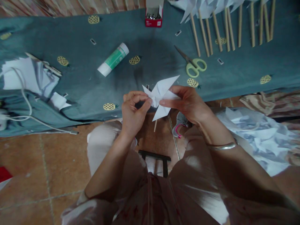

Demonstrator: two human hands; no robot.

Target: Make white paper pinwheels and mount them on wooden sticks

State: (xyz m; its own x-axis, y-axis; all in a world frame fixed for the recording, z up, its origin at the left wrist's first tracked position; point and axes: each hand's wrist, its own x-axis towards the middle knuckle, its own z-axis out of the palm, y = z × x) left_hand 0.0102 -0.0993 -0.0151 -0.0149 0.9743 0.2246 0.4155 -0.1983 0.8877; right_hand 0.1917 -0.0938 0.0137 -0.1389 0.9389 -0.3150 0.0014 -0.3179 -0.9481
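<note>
A white paper pinwheel (161,90) is held between my two hands, just over the near edge of the cloth. My left hand (134,107) is closed, thumb and fingertips pinching the pinwheel near its middle. On the other side my right hand (187,101) grips a paper blade between thumb and fingers. A thin wooden stick (155,125) shows below the paper; where it meets the pinwheel is hidden. Beyond the right hand lie scissors (193,66) with pale green handles. Further off is a red box (153,22) holding small shiny metal pieces.
A green and white tube (113,59) lies on the teal cloth (77,78). Several pinwheels on sticks (217,31) rest at the back right. White paper sheets (30,75) and a cable (30,106) are at left. A bag of folded paper (257,134) stands at lower right.
</note>
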